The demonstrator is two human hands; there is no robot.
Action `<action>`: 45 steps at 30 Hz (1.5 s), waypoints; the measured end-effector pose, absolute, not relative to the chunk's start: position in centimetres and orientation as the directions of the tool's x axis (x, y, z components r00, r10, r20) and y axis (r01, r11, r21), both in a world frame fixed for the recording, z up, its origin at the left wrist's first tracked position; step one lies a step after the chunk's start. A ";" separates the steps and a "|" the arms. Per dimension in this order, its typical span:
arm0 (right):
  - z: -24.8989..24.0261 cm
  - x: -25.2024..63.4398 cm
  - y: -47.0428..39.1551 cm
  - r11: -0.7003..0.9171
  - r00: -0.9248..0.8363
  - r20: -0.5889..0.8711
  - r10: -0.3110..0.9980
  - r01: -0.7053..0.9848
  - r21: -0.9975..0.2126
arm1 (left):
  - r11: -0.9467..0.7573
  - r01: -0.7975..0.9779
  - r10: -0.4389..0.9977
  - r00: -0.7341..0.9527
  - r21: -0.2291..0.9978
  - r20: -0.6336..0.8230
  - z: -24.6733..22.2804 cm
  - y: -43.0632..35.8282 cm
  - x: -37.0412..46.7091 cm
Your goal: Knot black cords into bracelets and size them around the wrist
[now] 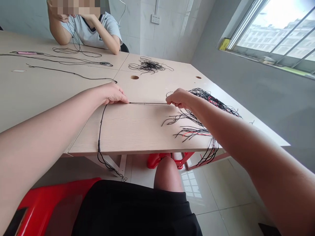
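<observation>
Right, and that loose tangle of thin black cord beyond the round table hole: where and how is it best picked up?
I'd take the black cord tangle by its dense middle, fingers coming straight down from above. It lies low and spread, with loose loops fanning outward, so pinching an outer loop would probably drag out one strand.

Desk (137, 131) across the middle, on it cord pile (150, 65) upper centre, cord bundle (201, 95) centre right, person (91, 32) behind, upper left, 1 stool (46, 200) lower left

Plain black cloth (137, 209) covers the lap, ending above a bare, rounded knee (168, 173).
</observation>
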State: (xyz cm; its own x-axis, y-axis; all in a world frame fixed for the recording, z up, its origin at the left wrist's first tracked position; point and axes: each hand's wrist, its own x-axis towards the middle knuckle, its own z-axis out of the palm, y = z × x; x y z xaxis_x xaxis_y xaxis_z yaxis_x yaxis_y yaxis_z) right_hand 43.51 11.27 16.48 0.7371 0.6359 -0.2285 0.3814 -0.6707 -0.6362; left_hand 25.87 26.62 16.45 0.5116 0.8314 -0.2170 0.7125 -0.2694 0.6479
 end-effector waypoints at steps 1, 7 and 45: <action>16.5 43.6 11.3 -0.676 0.739 -0.231 0.633 0.383 -0.629 | -0.271 0.712 0.834 0.510 0.648 -0.212 16.5 26.5 25.9; 16.6 43.6 11.7 -0.724 0.739 -0.270 0.617 0.399 -0.562 | -0.280 0.720 0.834 0.511 0.635 -0.211 16.6 26.5 26.1; 17.3 43.2 11.7 -0.774 0.707 -0.337 0.622 0.491 -0.399 | -0.293 0.745 0.836 0.504 0.600 -0.218 16.6 26.5 26.2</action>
